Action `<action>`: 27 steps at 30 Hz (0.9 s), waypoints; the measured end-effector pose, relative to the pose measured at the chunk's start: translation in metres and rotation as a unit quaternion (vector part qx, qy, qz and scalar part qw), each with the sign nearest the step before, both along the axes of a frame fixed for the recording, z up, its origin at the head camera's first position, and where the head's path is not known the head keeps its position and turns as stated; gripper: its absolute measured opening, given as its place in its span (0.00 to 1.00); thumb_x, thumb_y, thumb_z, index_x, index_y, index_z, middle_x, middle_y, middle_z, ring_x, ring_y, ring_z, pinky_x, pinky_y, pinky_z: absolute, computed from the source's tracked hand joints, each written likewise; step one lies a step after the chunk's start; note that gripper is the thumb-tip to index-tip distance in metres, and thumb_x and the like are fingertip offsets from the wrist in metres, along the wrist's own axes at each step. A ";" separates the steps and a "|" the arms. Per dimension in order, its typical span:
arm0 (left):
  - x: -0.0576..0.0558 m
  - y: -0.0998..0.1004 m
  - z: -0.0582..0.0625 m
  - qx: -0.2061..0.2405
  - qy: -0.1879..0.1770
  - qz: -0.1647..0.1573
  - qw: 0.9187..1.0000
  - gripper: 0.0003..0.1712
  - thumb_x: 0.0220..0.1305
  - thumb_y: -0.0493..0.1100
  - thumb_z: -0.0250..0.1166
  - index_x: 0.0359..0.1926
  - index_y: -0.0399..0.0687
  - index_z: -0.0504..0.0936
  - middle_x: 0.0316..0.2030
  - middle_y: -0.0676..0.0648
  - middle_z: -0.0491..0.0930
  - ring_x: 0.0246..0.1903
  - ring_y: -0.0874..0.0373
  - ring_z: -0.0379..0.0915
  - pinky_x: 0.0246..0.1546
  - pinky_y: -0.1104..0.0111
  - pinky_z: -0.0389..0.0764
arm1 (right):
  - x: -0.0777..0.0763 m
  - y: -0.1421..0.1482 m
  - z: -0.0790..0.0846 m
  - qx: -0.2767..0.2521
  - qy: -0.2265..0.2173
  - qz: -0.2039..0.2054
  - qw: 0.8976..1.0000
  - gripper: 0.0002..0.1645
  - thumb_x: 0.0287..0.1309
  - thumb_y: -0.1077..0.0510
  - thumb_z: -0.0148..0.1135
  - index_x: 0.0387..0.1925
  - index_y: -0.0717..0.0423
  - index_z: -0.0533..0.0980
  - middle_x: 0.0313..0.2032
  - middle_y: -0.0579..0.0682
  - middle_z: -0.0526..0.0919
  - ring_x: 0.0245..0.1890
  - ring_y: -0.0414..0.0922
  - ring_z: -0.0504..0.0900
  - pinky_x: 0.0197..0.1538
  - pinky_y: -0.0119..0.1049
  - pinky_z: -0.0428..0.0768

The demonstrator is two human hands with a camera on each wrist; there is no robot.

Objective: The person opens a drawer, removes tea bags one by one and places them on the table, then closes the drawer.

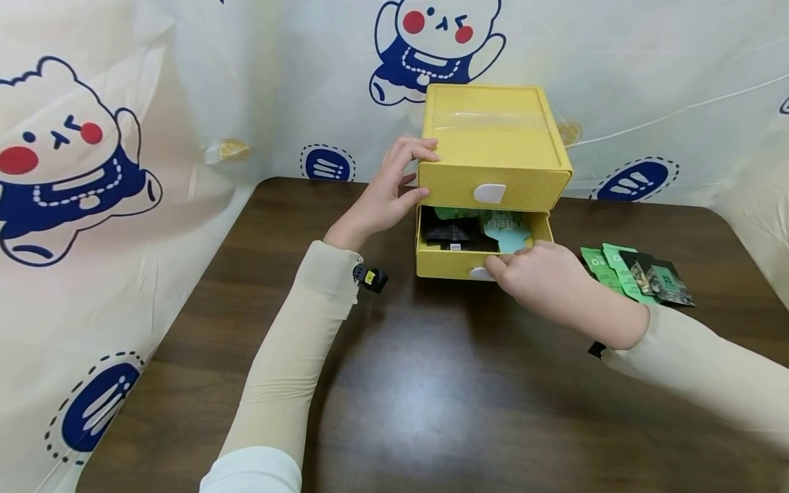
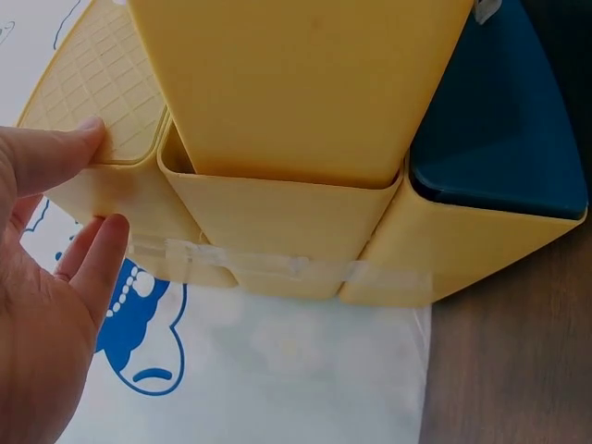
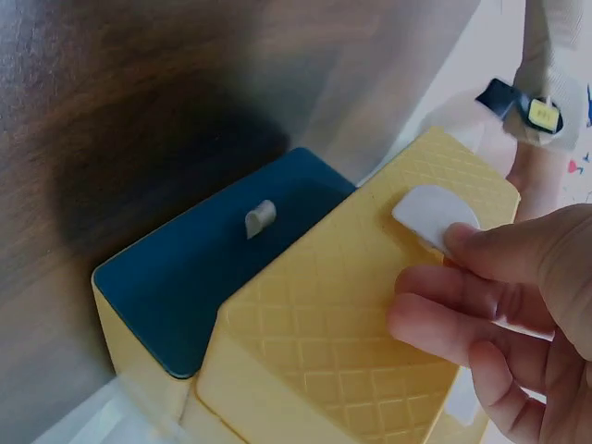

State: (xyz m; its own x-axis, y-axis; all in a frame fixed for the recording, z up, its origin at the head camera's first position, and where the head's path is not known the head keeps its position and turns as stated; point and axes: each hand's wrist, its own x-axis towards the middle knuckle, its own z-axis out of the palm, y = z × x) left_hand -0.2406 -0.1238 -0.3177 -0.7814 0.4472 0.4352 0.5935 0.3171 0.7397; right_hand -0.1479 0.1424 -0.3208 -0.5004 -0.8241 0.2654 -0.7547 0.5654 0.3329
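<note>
Dark wooden table point(image 1: 394, 404), left hand point(image 1: 385, 192) spread on a yellow plastic drawer box point(image 1: 493, 140), right hand point(image 1: 545, 279) pinches a rounded white tab point(image 3: 425, 209) (black packet point(image 1: 453, 228) inside, maybe foil?).

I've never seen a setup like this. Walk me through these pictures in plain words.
No machine is at work here: these are a person's two bare hands. The wide picture comes from a camera worn on the head, looking forward and down. The other two come from cameras on the left and right wrists, so things look tilted there.

On the brown table stands a yellow box with one drawer pulled out, showing packets inside. Green and dark sachets lie to its right.

The left hand touches a front corner of the box's top section. The right hand pinches the white tab on the pulled-out drawer.
</note>
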 end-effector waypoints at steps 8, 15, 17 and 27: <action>0.001 0.001 0.001 0.012 -0.001 -0.006 1.000 0.20 0.67 0.32 0.61 0.59 0.40 0.69 0.71 0.44 0.58 0.72 0.56 0.50 0.69 0.52 0.69 | 0.010 0.007 -0.004 -0.006 0.043 0.072 0.996 0.16 0.55 0.65 0.67 0.24 0.57 0.66 0.14 0.46 0.70 0.16 0.45 0.70 0.23 0.35 0.63; 0.001 0.002 0.000 0.017 -0.003 -0.008 1.000 0.20 0.68 0.32 0.60 0.59 0.40 0.69 0.71 0.44 0.58 0.72 0.57 0.50 0.69 0.52 0.69 | 0.012 0.012 -0.005 -0.021 0.084 0.159 0.983 0.21 0.69 0.69 0.30 0.21 0.55 0.61 0.12 0.44 0.62 0.15 0.41 0.58 0.23 0.33 0.54; 0.001 0.002 0.000 0.018 -0.006 -0.006 1.000 0.20 0.68 0.32 0.60 0.60 0.40 0.69 0.71 0.45 0.58 0.73 0.57 0.49 0.69 0.52 0.69 | 0.016 0.013 -0.005 -0.027 0.088 0.168 0.981 0.24 0.71 0.68 0.25 0.21 0.55 0.61 0.11 0.43 0.60 0.14 0.41 0.57 0.23 0.33 0.53; 0.000 0.003 -0.002 0.018 0.001 -0.006 1.000 0.20 0.69 0.33 0.60 0.60 0.41 0.70 0.72 0.45 0.58 0.73 0.57 0.49 0.68 0.49 0.69 | 0.042 0.014 -0.012 -0.058 0.097 0.170 0.979 0.24 0.71 0.68 0.26 0.19 0.53 0.60 0.11 0.43 0.59 0.14 0.40 0.56 0.22 0.32 0.52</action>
State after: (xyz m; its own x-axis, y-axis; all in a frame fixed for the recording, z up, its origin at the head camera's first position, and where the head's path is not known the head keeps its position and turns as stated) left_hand -0.2405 -0.1211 -0.3198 -0.7749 0.4410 0.4528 0.5989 0.2832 0.7491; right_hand -0.1055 0.1559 -0.3325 -0.1345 -0.8927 0.4302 -0.8349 0.3359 0.4360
